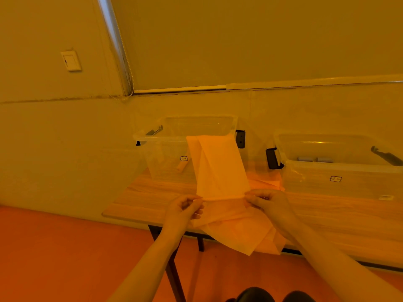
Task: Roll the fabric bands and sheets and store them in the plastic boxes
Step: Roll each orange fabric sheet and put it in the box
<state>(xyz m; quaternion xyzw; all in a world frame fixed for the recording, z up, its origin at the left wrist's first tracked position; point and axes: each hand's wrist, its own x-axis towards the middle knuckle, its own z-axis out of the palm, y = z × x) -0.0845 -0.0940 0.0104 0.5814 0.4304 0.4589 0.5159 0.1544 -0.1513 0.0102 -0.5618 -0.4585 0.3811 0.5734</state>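
Pinching thin translucent fabric sheet (220, 168) taut: left hand (185, 207), right hand (267, 202) fingers

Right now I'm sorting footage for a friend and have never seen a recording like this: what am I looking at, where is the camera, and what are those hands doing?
There is no machine here. A person wears a camera on their head, so this single view looks forward and down at their own two bare arms. The left hand and the right hand each pinch one end of a fold in a thin orange fabric sheet; part of it rises above the fold and the rest hangs over the edge of the wooden table. Behind it stand two clear plastic boxes: the left box holds one small roll, the right box holds what look like rolls. More orange fabric lies between them.
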